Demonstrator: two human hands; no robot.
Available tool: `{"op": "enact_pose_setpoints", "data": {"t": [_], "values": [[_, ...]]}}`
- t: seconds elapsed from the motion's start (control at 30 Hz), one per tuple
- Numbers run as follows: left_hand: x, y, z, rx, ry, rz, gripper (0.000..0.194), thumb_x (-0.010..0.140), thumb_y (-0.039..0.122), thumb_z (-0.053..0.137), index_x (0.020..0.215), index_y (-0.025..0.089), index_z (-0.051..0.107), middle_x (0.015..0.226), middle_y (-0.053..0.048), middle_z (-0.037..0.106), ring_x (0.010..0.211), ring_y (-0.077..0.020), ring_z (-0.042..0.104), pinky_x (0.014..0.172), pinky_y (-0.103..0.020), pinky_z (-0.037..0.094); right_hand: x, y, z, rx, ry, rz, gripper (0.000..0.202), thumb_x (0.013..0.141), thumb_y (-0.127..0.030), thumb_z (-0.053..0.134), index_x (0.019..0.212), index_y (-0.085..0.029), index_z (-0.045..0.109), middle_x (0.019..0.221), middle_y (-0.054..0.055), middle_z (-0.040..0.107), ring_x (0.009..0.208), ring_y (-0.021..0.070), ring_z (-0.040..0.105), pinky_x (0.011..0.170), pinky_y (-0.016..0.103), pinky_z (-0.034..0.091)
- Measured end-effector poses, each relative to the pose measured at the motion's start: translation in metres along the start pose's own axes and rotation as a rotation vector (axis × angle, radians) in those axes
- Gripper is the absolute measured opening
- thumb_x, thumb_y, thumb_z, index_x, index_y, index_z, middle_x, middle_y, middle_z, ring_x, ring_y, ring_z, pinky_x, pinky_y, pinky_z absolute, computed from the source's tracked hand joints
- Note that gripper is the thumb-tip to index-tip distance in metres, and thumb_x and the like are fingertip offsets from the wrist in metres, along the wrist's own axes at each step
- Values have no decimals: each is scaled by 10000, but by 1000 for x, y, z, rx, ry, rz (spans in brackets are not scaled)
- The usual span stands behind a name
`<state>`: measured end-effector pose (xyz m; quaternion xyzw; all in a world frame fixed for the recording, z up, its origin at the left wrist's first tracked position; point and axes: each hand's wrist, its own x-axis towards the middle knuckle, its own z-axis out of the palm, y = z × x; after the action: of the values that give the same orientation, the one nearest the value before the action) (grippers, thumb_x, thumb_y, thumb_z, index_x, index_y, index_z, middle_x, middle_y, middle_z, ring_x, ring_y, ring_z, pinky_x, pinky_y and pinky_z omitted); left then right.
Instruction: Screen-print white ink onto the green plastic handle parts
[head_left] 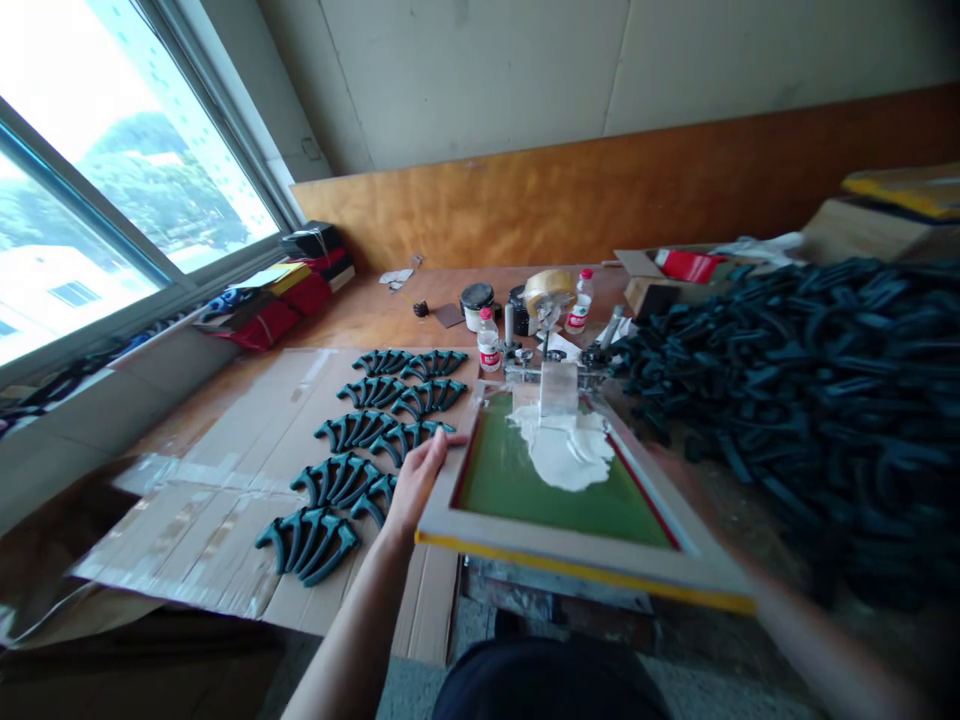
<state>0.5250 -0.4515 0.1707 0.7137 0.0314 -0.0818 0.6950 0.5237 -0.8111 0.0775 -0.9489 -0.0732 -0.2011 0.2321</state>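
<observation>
A screen frame (592, 568) with green mesh lies in front of me, a pool of white paste (574, 455) on it. Above the paste, a clamp assembly (559, 385) holds a pale block. My left hand (424, 470) is at the frame's left rail, closed on its edge, one finger reaching over the rail. Blurred and partly hidden, my right hand (675, 475) is beside the right rail; its grip cannot be made out. Dark green curved parts (319, 540) lie in fanned groups on cardboard (202, 520), left of my left hand.
A large heap of dark green parts (810, 380) fills the right side. Behind the frame are two red-capped bottles (489, 345), (579, 305), a tub (478, 305) and a tape roll (549, 288). Boxes (311, 285) stand by the window; a wooden board (525, 215) backs the table.
</observation>
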Motion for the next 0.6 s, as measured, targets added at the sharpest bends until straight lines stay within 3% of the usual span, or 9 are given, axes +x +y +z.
{"op": "enact_pose_setpoints", "data": {"t": [0.07,0.13,0.23,0.33,0.4,0.5,0.6], "values": [[-12,-42,-6,121,-44,-105,595,802,578,562,1217,155,618,750,-11,667,638,-143,583,575,-224,435,24,0,-12,16,67,-6,390,946,-350,384,1080,-119,669,1028,117,649,883,213,629,774,335,535],[-13,-81,-7,256,-41,-112,641,822,504,554,1366,171,485,736,4,650,647,-146,584,594,-230,432,48,-16,-12,16,78,-100,410,894,-379,535,1224,-141,584,1188,147,576,1036,256,585,865,381,507],[-6,-117,-3,458,-27,-99,621,870,404,472,1443,191,364,751,6,646,681,-154,598,632,-238,433,72,-55,4,-89,-93,-234,461,787,-310,700,1203,-173,555,1181,139,555,1090,285,535,904,394,472],[-1,-124,-2,549,-48,-99,584,883,370,432,1438,203,357,782,-5,669,716,-167,620,654,-241,437,67,-81,21,-179,-343,-225,200,800,-189,663,988,-183,594,944,81,622,912,236,574,773,320,475],[-1,-121,-2,557,-63,-90,572,887,368,421,1429,195,365,796,-13,681,735,-176,632,669,-245,440,49,-84,25,-169,-410,-268,82,827,-116,576,879,-176,594,853,67,624,848,218,570,736,303,457],[-3,-117,-2,553,-61,-89,563,891,372,415,1417,174,382,821,-30,692,758,-188,642,685,-254,445,16,-77,14,-72,-420,-499,197,818,-30,459,812,-169,598,822,73,616,834,214,551,746,310,438],[-3,-119,-2,549,-54,-104,555,892,373,418,1414,187,392,849,-32,700,776,-190,651,684,-252,450,4,-70,-2,20,-502,-653,224,786,-15,457,800,-182,606,809,59,613,812,203,541,729,301,431]]}}
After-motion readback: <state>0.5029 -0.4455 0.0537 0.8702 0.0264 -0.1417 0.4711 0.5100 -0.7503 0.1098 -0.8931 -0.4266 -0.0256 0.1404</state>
